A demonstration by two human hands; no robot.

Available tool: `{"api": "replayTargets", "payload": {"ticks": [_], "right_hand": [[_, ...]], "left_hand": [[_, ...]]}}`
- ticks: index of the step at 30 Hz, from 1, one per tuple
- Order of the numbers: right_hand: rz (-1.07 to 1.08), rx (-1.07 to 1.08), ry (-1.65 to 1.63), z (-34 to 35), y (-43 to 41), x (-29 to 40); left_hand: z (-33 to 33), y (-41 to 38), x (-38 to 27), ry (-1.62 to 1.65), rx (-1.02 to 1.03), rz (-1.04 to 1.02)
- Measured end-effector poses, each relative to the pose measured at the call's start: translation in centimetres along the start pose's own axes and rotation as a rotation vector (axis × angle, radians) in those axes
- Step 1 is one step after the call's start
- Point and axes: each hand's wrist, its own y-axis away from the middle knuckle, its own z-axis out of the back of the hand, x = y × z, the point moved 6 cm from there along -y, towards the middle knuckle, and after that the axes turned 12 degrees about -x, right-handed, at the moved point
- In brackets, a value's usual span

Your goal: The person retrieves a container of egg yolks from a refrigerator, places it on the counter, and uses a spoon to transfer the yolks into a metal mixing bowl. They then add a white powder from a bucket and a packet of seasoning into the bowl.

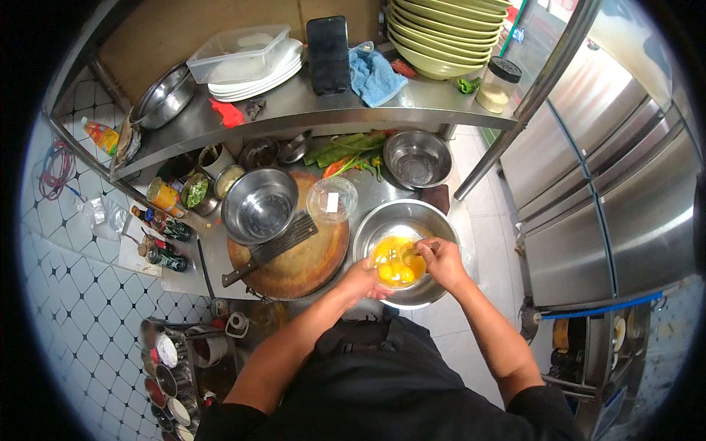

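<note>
Over the large stainless steel bowl, my left hand grips the side of a clear round container holding raw eggs. Several yolks are whole, with loose yellow egg around them. My right hand is closed on a utensil, likely a spoon, that dips into the egg; my fingers cover part of its handle. Whether the container rests on the bowl's bottom I cannot tell. To the left, a cleaver lies across a round wooden chopping board.
On the board stand a steel bowl and a clear plastic tub. Another steel bowl sits behind, beside green vegetables. A steel shelf overhangs the back, bearing green bowls and a phone.
</note>
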Motion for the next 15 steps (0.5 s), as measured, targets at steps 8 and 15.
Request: {"api": "replayTargets", "payload": {"ticks": [8,15], "right_hand": [[-0.059,-0.063,-0.044,0.4,-0.1,-0.5],[-0.092,0.004,-0.034,0.3,-0.1,0.7]], "left_hand": [[0.2,-1.1,0.7,0.045,0.041,-0.012],[-0.1,-0.2,-0.2,0.005,0.002,-0.026]]}}
